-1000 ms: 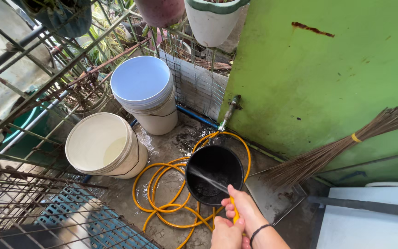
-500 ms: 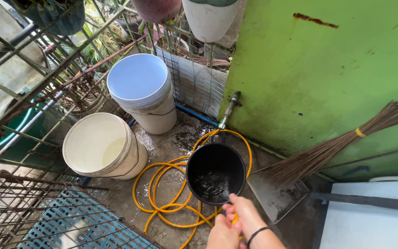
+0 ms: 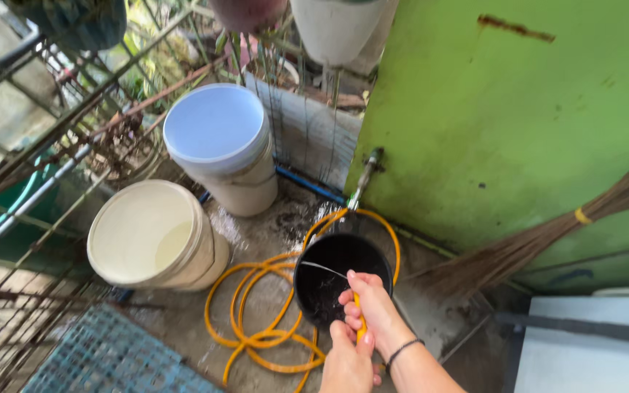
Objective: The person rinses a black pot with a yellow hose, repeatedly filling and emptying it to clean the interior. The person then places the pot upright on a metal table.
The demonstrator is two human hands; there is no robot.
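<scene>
The yellow hose [image 3: 360,329] end is gripped by both hands, right hand [image 3: 373,309] and left hand [image 3: 347,360] closed around it, and a thin jet is aimed into the black bucket [image 3: 329,280] on the wet floor [image 3: 256,233]. Rinsing is judged underway; next, a steady aim inside the rim is called for.
</scene>
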